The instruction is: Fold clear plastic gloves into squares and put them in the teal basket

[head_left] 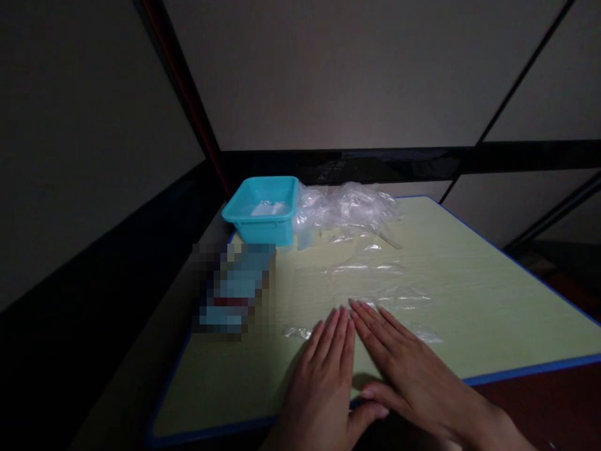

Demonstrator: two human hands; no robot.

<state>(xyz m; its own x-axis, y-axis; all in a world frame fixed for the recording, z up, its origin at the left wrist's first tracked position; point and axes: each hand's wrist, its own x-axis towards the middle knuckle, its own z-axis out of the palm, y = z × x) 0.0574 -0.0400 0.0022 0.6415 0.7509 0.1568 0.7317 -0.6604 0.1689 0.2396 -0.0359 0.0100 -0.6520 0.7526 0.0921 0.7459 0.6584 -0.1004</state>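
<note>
A clear plastic bag (347, 285) lies spread out on the yellow-green table (493, 307), creased and shiny in places. On its near edge rests my left hand (323, 376), palm down with fingers stretched out. My right hand (404, 357) lies flat beside it, its fingers pointing forward and to the left. The fingertips of both hands nearly meet over the plastic, and the thumbs come close together below. Neither hand grips anything.
Behind the bag is a heap of crumpled clear plastic (357, 203). A turquoise basin (260, 228) with whitish plastic inside stands at the back left. Nearer is a pixelated bluish item (239, 285). A blue edge (530, 366) borders the table; panelled walls stand behind and at left.
</note>
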